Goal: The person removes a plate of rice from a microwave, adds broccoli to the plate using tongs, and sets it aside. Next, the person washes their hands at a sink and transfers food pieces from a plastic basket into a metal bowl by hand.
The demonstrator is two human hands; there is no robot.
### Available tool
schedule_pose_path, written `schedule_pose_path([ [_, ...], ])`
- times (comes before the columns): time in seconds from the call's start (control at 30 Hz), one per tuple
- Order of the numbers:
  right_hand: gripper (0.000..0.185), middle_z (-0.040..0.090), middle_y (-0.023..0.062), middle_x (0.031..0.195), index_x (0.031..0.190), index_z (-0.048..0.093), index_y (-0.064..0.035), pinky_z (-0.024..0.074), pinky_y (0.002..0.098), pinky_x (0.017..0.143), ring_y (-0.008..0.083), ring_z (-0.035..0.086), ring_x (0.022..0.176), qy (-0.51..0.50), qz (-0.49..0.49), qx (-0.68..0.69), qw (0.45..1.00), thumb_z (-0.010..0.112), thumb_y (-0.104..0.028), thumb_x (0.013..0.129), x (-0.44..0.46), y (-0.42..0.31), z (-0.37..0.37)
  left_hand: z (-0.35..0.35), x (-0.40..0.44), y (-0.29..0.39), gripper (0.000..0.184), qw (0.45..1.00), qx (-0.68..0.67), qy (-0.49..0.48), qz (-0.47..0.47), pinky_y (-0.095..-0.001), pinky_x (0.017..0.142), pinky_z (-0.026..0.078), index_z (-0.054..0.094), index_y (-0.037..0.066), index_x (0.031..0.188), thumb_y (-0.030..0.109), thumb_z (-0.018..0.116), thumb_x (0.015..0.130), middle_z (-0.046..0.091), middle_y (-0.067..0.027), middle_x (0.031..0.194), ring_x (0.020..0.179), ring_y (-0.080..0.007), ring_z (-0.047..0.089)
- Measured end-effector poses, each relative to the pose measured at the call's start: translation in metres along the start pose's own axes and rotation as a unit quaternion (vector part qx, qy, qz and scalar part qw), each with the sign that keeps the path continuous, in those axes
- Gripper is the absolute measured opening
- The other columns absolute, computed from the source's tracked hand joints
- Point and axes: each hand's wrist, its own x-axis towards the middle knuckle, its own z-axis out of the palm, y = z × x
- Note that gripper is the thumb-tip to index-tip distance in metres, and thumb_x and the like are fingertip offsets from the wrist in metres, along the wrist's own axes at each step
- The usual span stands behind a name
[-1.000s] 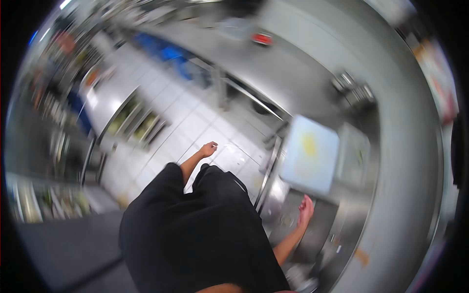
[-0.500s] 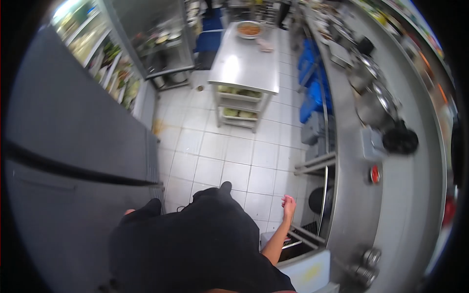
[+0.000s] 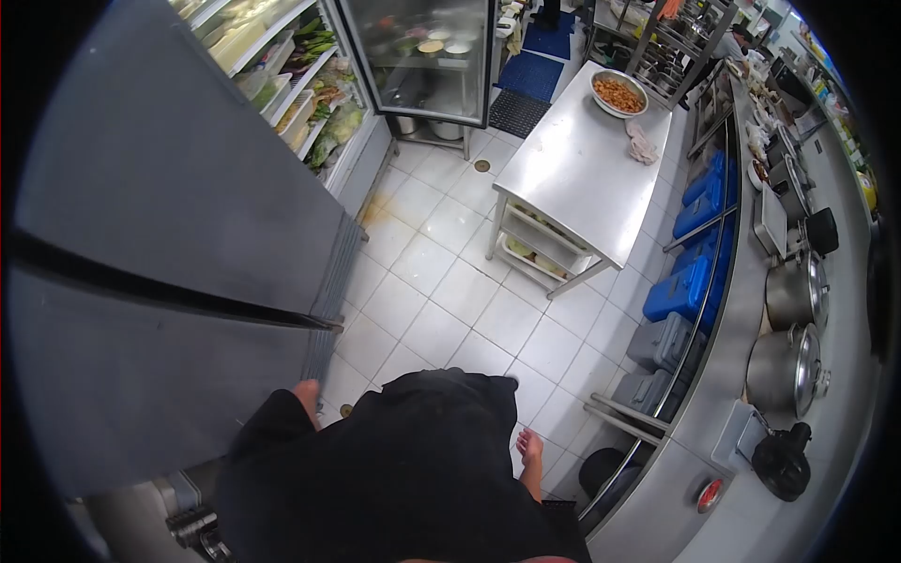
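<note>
My left hand (image 3: 308, 394) hangs beside the grey cabinet doors (image 3: 178, 188), close to their lower right edge; its fingers are too small and partly hidden to read. On my other side, my right hand (image 3: 529, 445) hangs over the white tiled floor with its fingers curled, and whether anything is in them cannot be made out. Neither hand touches a work surface. Ahead stands a steel table (image 3: 563, 159) bearing a bowl of orange-brown food (image 3: 619, 94) and a crumpled pale cloth (image 3: 642, 143).
A fridge with an open glass door (image 3: 418, 56) shows vegetables (image 3: 328, 122). Along the right runs a steel counter (image 3: 699, 403) with large pots (image 3: 784, 371), a black object (image 3: 783, 462) and a small red-filled bowl (image 3: 710, 495). Blue bins (image 3: 678, 286) stand underneath. Farther back is a person (image 3: 727, 49).
The view has swung from the counter with the cutting board toward the cabinet, fridge and table. My left hand has come into clearer view by the cabinet; my right hand stays low at my side.
</note>
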Motion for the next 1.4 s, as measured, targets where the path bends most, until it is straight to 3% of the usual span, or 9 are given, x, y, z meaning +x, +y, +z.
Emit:
schedule_pose_path([
  [0.1, 0.025, 0.062, 0.0011, 0.082, 0.107, 0.063, -0.0077, 0.0476, 0.0263, 0.057, 0.0120, 0.058, 0.069, 0.041, 0.022, 0.045, 0.998, 0.055, -0.024, 0.090, 0.006, -0.005, -0.028, 0.022, 0.078, 0.166, 0.036, 0.943, -0.282, -0.159, -0.075, -0.0404, 0.081, 0.050, 0.068, 0.005, 0.107, 0.026, 0.055, 0.081, 0.068, -0.0202, 0.101, 0.095, -0.0266, 0.063],
  [0.23, 0.025, 0.063, 0.0019, 0.083, 0.107, 0.063, -0.0071, 0.0482, 0.0264, 0.059, 0.0123, 0.058, 0.071, 0.022, 0.035, 0.068, 0.997, 0.055, -0.024, 0.090, 0.033, -0.021, -0.058, -0.096, 0.149, 0.377, 0.045, 0.885, -0.368, -0.237, 0.162, -0.0362, 0.088, 0.048, 0.060, -0.001, 0.121, 0.035, 0.050, 0.095, 0.067, -0.0131, 0.105, 0.098, -0.0222, 0.061],
  [0.57, 0.033, 0.064, 0.0074, 0.105, 0.118, 0.058, -0.0085, 0.0531, 0.0325, 0.070, 0.0165, 0.060, 0.084, 0.051, -0.050, 0.090, 0.993, 0.056, -0.029, 0.092, 0.115, -0.286, -0.045, -0.564, 0.332, 0.630, 0.035, 0.772, -0.278, 0.381, 0.426, -0.0418, 0.103, 0.039, 0.058, 0.008, 0.122, 0.005, 0.054, 0.088, 0.044, -0.0193, 0.138, 0.124, -0.0375, 0.045],
  [0.83, 0.023, 0.060, 0.0028, 0.085, 0.110, 0.059, -0.0094, 0.0463, 0.0255, 0.058, 0.0116, 0.055, 0.068, 0.094, -0.211, 0.161, 0.959, 0.053, -0.026, 0.094, 0.119, -0.449, 0.061, -0.900, 0.465, 0.747, 0.028, 0.654, -0.120, 0.622, 0.413, -0.0449, 0.102, 0.040, 0.059, 0.003, 0.109, 0.008, 0.058, 0.082, 0.047, -0.0217, 0.131, 0.127, -0.0395, 0.041],
  [0.97, 0.023, 0.063, 0.0070, 0.085, 0.110, 0.061, -0.0071, 0.0477, 0.0250, 0.053, 0.0133, 0.058, 0.065, -0.051, -0.133, 0.193, 0.971, 0.053, -0.020, 0.093, 0.197, -0.378, 0.086, -0.944, 0.619, 0.785, 0.027, 0.694, 0.134, 0.584, 0.399, -0.0443, 0.102, 0.038, 0.063, 0.006, 0.107, 0.014, 0.058, 0.082, 0.048, -0.0194, 0.131, 0.127, -0.0355, 0.043],
  [1.03, 0.027, 0.064, 0.0067, 0.089, 0.115, 0.060, -0.0074, 0.0512, 0.0299, 0.063, 0.0165, 0.062, 0.074, 0.066, 0.009, 0.040, 0.997, 0.053, -0.021, 0.093, 0.146, -0.370, 0.135, -0.957, 0.688, 0.801, 0.028, 0.756, 0.193, 0.536, 0.321, -0.0465, 0.105, 0.033, 0.066, 0.010, 0.109, 0.019, 0.056, 0.084, 0.053, -0.0139, 0.128, 0.125, -0.0313, 0.044],
  [1.1, 0.029, 0.065, 0.0065, 0.092, 0.117, 0.059, -0.0081, 0.0517, 0.0328, 0.069, 0.0180, 0.062, 0.079, 0.089, 0.015, 0.013, 0.996, 0.051, -0.022, 0.093, 0.090, -0.378, 0.152, -0.956, 0.734, 0.791, 0.033, 0.812, 0.333, 0.445, 0.180, -0.0496, 0.108, 0.028, 0.064, 0.012, 0.117, 0.025, 0.050, 0.090, 0.057, -0.0109, 0.125, 0.123, -0.0283, 0.049],
  [1.27, 0.031, 0.066, 0.0083, 0.097, 0.119, 0.058, -0.0085, 0.0519, 0.0348, 0.071, 0.0197, 0.063, 0.083, 0.076, -0.049, -0.056, 0.994, 0.048, -0.024, 0.094, 0.061, -0.328, 0.138, -0.933, 0.755, 0.776, 0.034, 0.779, 0.474, 0.404, 0.068, -0.0502, 0.103, 0.036, 0.065, 0.009, 0.117, 0.027, 0.046, 0.095, 0.056, -0.0106, 0.133, 0.125, -0.0250, 0.051],
  [1.4, 0.028, 0.065, 0.0089, 0.095, 0.113, 0.059, -0.0078, 0.0521, 0.0346, 0.066, 0.0193, 0.062, 0.080, 0.128, 0.016, 0.053, 0.990, 0.048, -0.024, 0.093, 0.087, -0.314, 0.118, -0.947, 0.786, 0.800, 0.027, 0.878, 0.469, 0.097, -0.001, -0.0541, 0.069, 0.053, 0.070, 0.007, 0.101, 0.026, 0.054, 0.091, 0.070, -0.0133, 0.102, 0.084, -0.0281, 0.069],
])
